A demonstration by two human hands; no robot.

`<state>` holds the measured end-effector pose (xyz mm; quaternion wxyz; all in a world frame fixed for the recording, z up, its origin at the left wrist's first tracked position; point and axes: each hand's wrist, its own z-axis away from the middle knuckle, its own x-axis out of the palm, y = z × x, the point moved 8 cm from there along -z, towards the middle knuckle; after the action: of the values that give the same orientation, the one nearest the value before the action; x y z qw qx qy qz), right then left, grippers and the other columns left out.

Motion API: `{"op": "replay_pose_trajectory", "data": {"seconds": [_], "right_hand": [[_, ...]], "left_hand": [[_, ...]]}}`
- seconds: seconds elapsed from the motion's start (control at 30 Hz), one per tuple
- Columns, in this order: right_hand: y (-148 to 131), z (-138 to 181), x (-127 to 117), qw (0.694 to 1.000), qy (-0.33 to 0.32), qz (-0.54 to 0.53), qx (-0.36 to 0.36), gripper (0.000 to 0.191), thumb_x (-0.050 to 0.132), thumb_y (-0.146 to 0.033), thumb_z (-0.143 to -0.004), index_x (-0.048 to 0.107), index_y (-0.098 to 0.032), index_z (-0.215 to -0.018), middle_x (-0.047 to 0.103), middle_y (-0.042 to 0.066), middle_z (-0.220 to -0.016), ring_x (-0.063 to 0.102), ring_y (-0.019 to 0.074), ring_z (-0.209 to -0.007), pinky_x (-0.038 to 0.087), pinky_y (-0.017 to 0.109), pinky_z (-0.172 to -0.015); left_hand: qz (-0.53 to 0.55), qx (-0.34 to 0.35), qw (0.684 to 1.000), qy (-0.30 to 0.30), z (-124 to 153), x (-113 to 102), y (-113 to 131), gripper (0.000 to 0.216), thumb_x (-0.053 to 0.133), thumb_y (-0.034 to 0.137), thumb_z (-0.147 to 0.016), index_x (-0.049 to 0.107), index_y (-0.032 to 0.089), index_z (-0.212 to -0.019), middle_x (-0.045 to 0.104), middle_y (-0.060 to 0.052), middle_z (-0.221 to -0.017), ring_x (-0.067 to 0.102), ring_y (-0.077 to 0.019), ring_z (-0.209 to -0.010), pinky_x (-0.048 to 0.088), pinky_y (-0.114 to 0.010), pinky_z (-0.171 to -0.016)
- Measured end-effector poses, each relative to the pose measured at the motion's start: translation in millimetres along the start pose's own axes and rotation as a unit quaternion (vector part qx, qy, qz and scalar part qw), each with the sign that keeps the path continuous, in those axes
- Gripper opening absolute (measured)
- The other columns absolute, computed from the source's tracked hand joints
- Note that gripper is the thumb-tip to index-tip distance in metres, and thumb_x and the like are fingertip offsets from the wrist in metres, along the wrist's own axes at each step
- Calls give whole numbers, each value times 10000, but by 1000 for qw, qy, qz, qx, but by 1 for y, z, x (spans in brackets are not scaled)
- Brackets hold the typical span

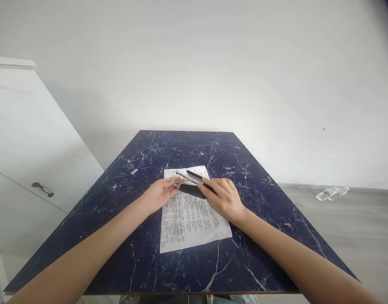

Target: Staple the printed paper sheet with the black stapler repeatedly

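A black stapler [191,191] is held above a printed sheet of paper [194,228], its top cover and metal rail swung apart from the base. My right hand [225,197] is closed around its rear part. At the front end of the base, the fingertips and thumb of my left hand [159,193] come together on the stapler. Whether they also pinch something small there cannot be made out. Left of the paper, a small pale strip [134,172], which looks like a row of staples, lies on the table.
The dark blue marble-patterned table [194,274] reaches to the white wall [213,76]. At the left stands a white cabinet [29,126] with a dark handle [43,189]. A clear plastic wrapper or bottle [330,194] lies on the floor at the right.
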<state>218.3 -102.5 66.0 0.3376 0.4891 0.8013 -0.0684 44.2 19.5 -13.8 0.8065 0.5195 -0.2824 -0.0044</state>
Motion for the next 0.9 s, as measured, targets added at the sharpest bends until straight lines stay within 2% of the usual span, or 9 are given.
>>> {"op": "replay_pose_trajectory", "data": {"seconds": [0.07, 0.13, 0.2, 0.27, 0.4, 0.53, 0.7, 0.83, 0.9], "right_hand": [[26, 3, 7, 983, -17, -76, 166, 178, 698, -193, -923, 731, -238, -1093, 755, 66, -970, 646, 244, -859, 488, 407, -756], [46, 14, 23, 931, -61, -166, 319, 139, 762, -350, -880, 749, -241, -965, 717, 52, -825, 625, 238, -743, 491, 402, -684], [53, 26, 40, 879, -109, -237, 400, 228, 801, -445, -821, 753, -228, -868, 684, 45, -760, 599, 215, -650, 470, 362, -584], [51, 32, 52, 857, -155, -264, 414, 263, 813, -467, -787, 751, -214, -813, 664, 48, -743, 585, 202, -616, 441, 332, -531], [42, 27, 53, 885, -170, -251, 354, 326, 843, -513, -781, 770, -232, -930, 692, 73, -845, 632, 258, -768, 516, 386, -648], [26, 5, 17, 943, -39, -236, 230, 411, 794, -511, -881, 705, -275, -1205, 711, 107, -1095, 631, 315, -997, 507, 504, -876], [-10, -5, -10, 965, 23, -259, 42, 387, 766, -346, -946, 649, -283, -1310, 730, 52, -995, 651, 224, -851, 504, 410, -779], [-15, -3, -11, 971, 21, -237, 21, 346, 715, -264, -977, 660, -288, -1319, 738, 47, -1003, 654, 207, -841, 506, 399, -766], [-12, -4, -12, 969, 31, -241, 31, 302, 682, -201, -985, 684, -290, -1274, 744, 50, -1020, 662, 208, -852, 514, 404, -774]], "left_hand": [[-29, 40, 998, 28, -3, -10, 8, 242, 573, 50, -945, 710, 121, -1131, 689, -179, -1325, 621, -293, -1332, 484, -412, -1200], [-57, 122, 989, 64, -2, -20, 23, 218, 590, 89, -943, 691, 143, -1129, 683, -175, -1348, 610, -307, -1345, 452, -469, -1223], [-89, 212, 969, 93, 5, -22, 40, 185, 618, 179, -959, 662, 150, -1136, 695, -178, -1325, 636, -312, -1310, 448, -527, -1211], [-129, 276, 947, 98, 17, -14, 52, 220, 652, 297, -968, 644, 158, -1139, 729, -167, -1249, 679, -310, -1241, 478, -559, -1165], [-246, 324, 913, 40, 41, 21, 58, 286, 697, 447, -948, 659, 197, -1081, 783, -117, -1060, 748, -303, -1063, 574, -536, -1017], [-328, 332, 884, -26, 60, 51, 44, 321, 782, 428, -886, 651, 244, -1114, 804, -79, -955, 786, -298, -917, 630, -489, -887], [-372, 339, 859, -93, 74, 73, 18, 257, 756, 378, -919, 647, 263, -1122, 814, -51, -946, 800, -278, -891, 660, -427, -812], [-384, 337, 856, -87, 73, 73, 11, 237, 710, 386, -955, 623, 267, -1140, 811, -42, -901, 795, -254, -793, 656, -411, -756], [-394, 331, 852, -102, 73, 74, 9, 244, 683, 387, -974, 608, 274, -1177, 812, -49, -949, 796, -254, -842, 650, -415, -792]]}}
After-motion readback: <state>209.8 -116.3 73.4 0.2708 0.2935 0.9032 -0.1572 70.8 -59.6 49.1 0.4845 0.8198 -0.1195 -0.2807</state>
